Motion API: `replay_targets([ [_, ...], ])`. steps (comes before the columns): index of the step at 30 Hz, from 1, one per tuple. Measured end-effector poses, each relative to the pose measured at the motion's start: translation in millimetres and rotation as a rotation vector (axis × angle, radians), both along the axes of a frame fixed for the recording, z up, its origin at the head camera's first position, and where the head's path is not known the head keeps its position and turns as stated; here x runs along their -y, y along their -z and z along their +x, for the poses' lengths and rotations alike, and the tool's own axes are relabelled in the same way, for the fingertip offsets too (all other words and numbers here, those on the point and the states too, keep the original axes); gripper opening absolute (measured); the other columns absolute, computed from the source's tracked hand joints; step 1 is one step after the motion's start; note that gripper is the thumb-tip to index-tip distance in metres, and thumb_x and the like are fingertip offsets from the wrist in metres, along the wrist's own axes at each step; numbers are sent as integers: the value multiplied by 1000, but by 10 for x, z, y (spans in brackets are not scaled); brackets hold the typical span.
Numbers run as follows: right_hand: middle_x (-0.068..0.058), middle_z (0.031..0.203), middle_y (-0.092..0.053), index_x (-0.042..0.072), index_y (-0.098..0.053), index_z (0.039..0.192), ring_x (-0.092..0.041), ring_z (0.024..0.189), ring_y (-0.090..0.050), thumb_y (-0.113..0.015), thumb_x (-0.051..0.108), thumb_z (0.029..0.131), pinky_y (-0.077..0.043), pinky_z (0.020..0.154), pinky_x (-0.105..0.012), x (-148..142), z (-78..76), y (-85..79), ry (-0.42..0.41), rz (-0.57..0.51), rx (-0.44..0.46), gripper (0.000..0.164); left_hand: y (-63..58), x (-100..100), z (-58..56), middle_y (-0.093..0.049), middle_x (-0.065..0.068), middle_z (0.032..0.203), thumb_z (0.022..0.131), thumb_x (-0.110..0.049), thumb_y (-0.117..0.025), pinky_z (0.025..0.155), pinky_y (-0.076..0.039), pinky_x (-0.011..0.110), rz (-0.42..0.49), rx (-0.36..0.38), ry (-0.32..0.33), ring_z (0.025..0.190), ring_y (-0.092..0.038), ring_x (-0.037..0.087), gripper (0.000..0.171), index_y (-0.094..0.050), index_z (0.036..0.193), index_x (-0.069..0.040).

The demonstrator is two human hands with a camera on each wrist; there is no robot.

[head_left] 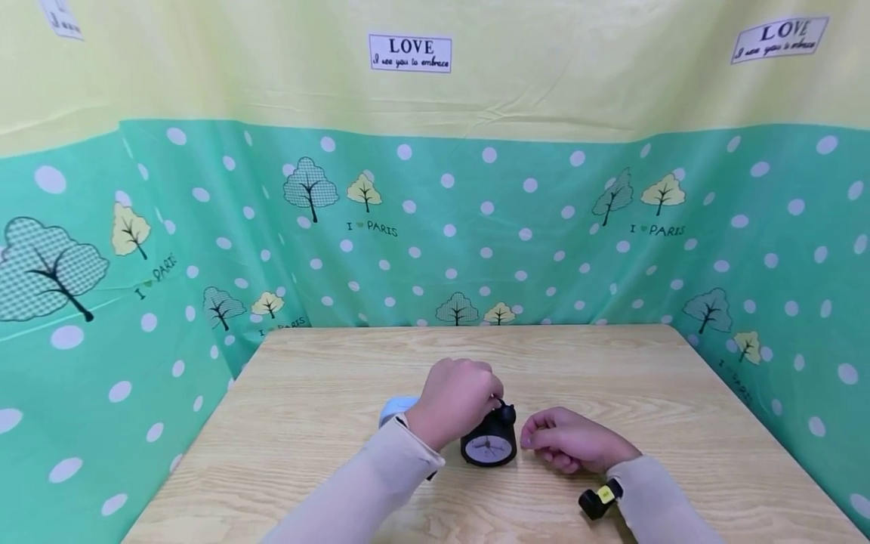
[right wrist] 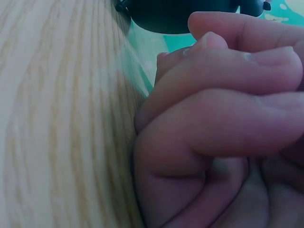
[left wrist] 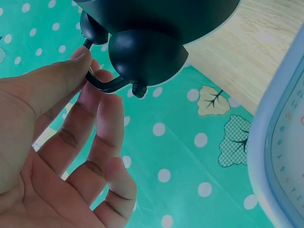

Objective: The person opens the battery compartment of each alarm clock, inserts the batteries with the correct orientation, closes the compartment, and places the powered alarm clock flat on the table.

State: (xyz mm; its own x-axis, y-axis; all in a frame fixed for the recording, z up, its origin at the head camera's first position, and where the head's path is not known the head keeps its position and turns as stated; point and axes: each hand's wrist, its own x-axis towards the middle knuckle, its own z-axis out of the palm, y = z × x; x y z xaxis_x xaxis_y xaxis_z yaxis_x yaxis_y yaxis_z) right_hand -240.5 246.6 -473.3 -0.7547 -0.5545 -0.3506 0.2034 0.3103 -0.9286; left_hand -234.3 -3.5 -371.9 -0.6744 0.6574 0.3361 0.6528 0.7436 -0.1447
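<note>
A black twin-bell alarm clock (head_left: pixel 489 450) with a white face stands on the wooden table, its dial toward me. My left hand (head_left: pixel 455 397) reaches over from the left and pinches the thin carrying handle (left wrist: pixel 108 86) on top between thumb and fingers. In the left wrist view the other fingers are bent below the handle. Just right of the clock, my right hand (head_left: pixel 571 442) lies on the tabletop with loosely curled fingers and nothing in them. Part of the clock's dark body (right wrist: pixel 185 16) shows past those fingers in the right wrist view.
A light-blue object with a numbered dial (left wrist: pixel 261 156) stands left of the clock, mostly hidden behind my left hand and wrist in the head view. Green and yellow patterned curtains (head_left: pixel 381 189) surround the table (head_left: pixel 326 378) at the back and sides.
</note>
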Motion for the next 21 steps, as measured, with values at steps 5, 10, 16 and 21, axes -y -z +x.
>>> replay_targets([
  [5,2,66,-48,-3,-61,110,-9,47,-35,-64,21,99,-30,42,-21,-6,15,-6,7,-2,5,26,-17,-19,8,-73,-17,85,88,-37,-82,54,-47,25,2,-8,9,72,-67,3,2,-82,88,-35],
  [10,2,65,-48,-3,-61,110,-8,47,-36,-62,20,100,-30,41,-21,-9,37,-11,-1,-5,-6,25,-37,-49,9,-73,-17,83,88,-36,-82,53,-45,25,5,-12,13,70,-65,3,3,-81,85,-36],
  [16,2,65,-49,-2,-62,109,-9,47,-37,-62,20,101,-32,41,-21,0,37,-13,-2,-2,-13,24,-58,-63,10,-71,-16,78,88,-35,-82,51,-43,25,4,-31,18,66,-63,3,7,-80,82,-35],
  [21,1,66,-49,-2,-62,110,-9,47,-37,-63,20,100,-32,42,-21,9,15,-35,-5,11,-24,24,-73,-55,-8,-70,-15,78,89,-34,-81,51,-43,26,-3,-32,7,65,-62,4,7,-79,82,-33],
])
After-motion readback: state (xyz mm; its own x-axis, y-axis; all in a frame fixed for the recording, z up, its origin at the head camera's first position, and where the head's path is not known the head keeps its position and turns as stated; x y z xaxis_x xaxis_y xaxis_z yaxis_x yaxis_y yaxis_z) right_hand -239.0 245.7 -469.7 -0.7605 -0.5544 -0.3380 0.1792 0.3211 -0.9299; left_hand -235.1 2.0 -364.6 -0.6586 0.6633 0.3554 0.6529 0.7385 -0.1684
